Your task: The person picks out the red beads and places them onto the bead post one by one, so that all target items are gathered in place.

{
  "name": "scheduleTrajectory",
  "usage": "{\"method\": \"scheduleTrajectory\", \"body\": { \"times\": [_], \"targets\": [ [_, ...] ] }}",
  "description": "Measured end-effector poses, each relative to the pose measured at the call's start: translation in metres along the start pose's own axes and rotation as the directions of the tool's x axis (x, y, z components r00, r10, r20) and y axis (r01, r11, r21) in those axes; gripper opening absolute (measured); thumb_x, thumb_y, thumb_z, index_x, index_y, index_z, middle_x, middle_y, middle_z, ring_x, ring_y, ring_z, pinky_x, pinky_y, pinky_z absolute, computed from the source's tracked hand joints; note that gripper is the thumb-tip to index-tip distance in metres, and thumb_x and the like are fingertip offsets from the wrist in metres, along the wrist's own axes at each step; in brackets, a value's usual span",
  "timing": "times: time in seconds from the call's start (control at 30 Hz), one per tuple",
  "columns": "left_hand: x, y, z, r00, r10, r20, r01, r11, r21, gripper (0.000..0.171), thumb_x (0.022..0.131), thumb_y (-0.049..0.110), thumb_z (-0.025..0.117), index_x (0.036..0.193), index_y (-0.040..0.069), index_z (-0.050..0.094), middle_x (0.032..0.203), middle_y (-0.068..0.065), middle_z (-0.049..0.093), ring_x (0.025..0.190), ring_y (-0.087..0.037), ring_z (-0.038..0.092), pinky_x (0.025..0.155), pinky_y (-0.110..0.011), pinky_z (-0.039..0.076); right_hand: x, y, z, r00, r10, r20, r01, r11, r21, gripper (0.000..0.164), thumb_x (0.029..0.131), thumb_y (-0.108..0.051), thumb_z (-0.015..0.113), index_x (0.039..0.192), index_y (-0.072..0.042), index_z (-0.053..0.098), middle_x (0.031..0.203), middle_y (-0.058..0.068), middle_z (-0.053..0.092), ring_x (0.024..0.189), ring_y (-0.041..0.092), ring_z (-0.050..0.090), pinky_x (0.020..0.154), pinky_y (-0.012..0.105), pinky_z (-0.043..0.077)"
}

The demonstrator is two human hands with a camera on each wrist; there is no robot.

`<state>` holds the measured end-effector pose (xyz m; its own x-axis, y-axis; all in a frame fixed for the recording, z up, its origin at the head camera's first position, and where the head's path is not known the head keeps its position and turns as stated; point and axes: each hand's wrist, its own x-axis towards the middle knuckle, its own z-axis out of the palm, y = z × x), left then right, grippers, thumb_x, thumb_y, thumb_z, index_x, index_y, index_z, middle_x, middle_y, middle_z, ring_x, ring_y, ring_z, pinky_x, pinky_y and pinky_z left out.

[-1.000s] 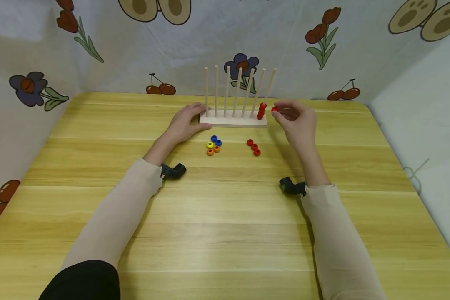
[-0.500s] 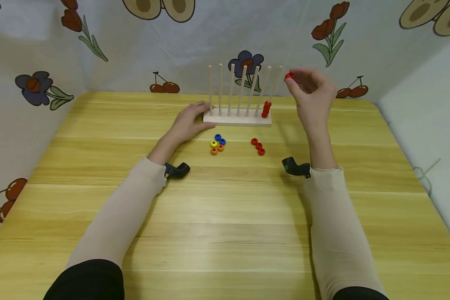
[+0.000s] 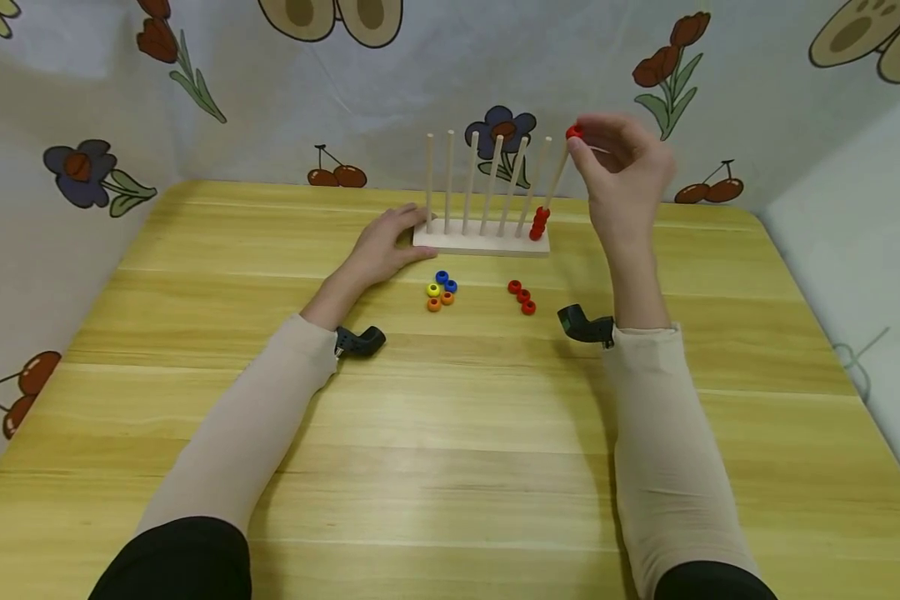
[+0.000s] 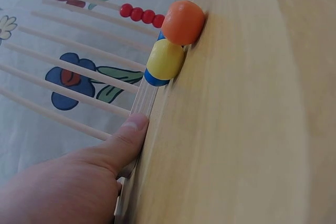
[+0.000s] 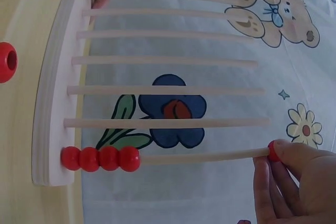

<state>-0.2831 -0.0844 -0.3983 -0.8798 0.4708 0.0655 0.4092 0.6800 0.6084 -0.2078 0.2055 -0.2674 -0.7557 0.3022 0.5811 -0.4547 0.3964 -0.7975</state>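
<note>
A wooden peg rack [image 3: 480, 243] with several upright pegs stands near the table's back edge. My left hand [image 3: 384, 247] grips the left end of its base, thumb along the front and fingers behind. High on the right, my right hand [image 3: 630, 179] pinches a red bead [image 5: 273, 151] between thumb and fingertips, at the tip of the rightmost peg [image 5: 205, 156]. Several red beads [image 5: 109, 158] are stacked at the bottom of that peg; the other pegs carry none. Whether the peg tip is inside the pinched bead's hole is hard to see.
In front of the rack lies a small cluster of blue, yellow [image 3: 433, 290] and orange [image 3: 434, 305] beads. Right of it, three red beads [image 3: 523, 296] lie in a slanting row. Behind the table [image 3: 450, 400] hangs a printed cloth [image 3: 390, 100].
My right hand has lifted the red bead from beside the rack's base up to the tip of the rightmost peg. My left hand has kept its hold on the base.
</note>
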Motion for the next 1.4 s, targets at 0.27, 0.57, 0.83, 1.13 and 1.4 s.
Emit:
{"method": "scheduleTrajectory", "body": {
  "times": [0.27,0.57,0.83,1.13,1.4],
  "targets": [
    [0.0,-0.001,0.0,1.0,0.002,-0.003,-0.002,1.0,-0.006,0.07,0.092,0.049,0.07,0.152,0.025,0.045,0.165,-0.009,0.029,0.155,-0.038,0.019,0.127,-0.054,0.013,-0.003,-0.001,0.003,1.0,0.001,0.008,0.0,0.999,-0.042,0.022,0.091,-0.015,0.075,0.111,-0.006,0.076,0.11,0.012,0.075,0.101,0.015,0.072,0.09,0.022,0.058],
    [0.001,0.001,0.001,1.0,0.0,-0.003,0.0,1.0,-0.007,0.07,0.092,0.049,0.07,0.152,0.025,0.045,0.166,-0.009,0.029,0.155,-0.038,0.019,0.127,-0.054,0.013,-0.007,0.005,-0.007,0.998,0.051,-0.038,-0.055,0.99,-0.128,0.021,0.095,-0.022,0.07,0.111,-0.01,0.077,0.11,0.007,0.075,0.1,0.008,0.071,0.088,0.019,0.055],
    [0.001,0.0,0.001,1.0,-0.011,0.004,0.011,1.0,0.0,0.071,0.092,0.05,0.069,0.153,0.026,0.044,0.166,-0.008,0.028,0.155,-0.037,0.018,0.127,-0.054,0.013,-0.019,0.02,-0.013,0.99,0.141,0.0,-0.139,0.974,-0.181,0.022,0.096,-0.025,0.068,0.112,-0.011,0.077,0.112,0.005,0.075,0.102,0.008,0.07,0.09,0.02,0.055],
    [0.0,0.001,0.003,1.0,-0.012,0.001,0.012,1.0,-0.012,0.071,0.091,0.05,0.07,0.153,0.025,0.044,0.166,-0.008,0.028,0.155,-0.037,0.019,0.127,-0.054,0.013,-0.035,0.032,-0.024,0.981,0.187,0.044,-0.175,0.966,-0.189,0.024,0.095,-0.023,0.069,0.111,-0.006,0.076,0.111,0.008,0.076,0.097,0.007,0.07,0.085,0.016,0.055],
    [0.0,0.001,0.001,1.0,-0.019,0.008,0.019,1.0,-0.004,0.072,0.091,0.05,0.07,0.153,0.024,0.043,0.166,-0.008,0.027,0.155,-0.038,0.018,0.127,-0.055,0.013,-0.053,0.053,-0.033,0.965,0.243,0.102,-0.214,0.949,-0.233,0.025,0.095,-0.025,0.069,0.11,-0.006,0.077,0.108,0.008,0.076,0.095,0.005,0.071,0.085,0.019,0.056]
  ]
}}
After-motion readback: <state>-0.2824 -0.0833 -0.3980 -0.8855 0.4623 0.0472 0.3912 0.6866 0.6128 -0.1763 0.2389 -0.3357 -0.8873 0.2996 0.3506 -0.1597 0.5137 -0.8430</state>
